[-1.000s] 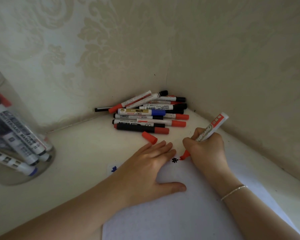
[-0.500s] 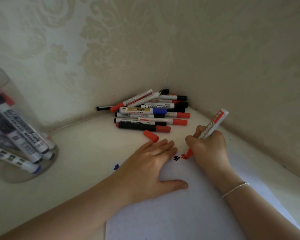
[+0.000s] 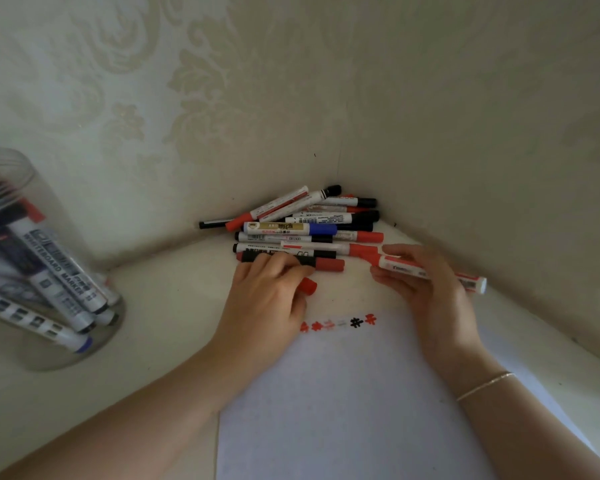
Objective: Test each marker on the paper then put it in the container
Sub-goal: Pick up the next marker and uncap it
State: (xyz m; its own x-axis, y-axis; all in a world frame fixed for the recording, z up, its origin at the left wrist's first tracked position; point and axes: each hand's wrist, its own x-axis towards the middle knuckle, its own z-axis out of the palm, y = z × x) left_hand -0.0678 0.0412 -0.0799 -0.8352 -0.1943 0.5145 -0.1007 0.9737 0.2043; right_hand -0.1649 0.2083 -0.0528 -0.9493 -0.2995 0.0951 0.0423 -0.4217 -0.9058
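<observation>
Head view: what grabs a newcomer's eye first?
The marker pile jammed into the wall corner, and the right hand just in front of it holding an uncapped red marker. The left hand grips the red cap above the test marks on the paper.

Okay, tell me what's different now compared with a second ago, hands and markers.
The right hand lifted the red marker off the paper and turned it level, leaving a fresh red mark. The left hand left the paper, moved up and took hold of the red cap. The marker pile and the container stayed put.
</observation>
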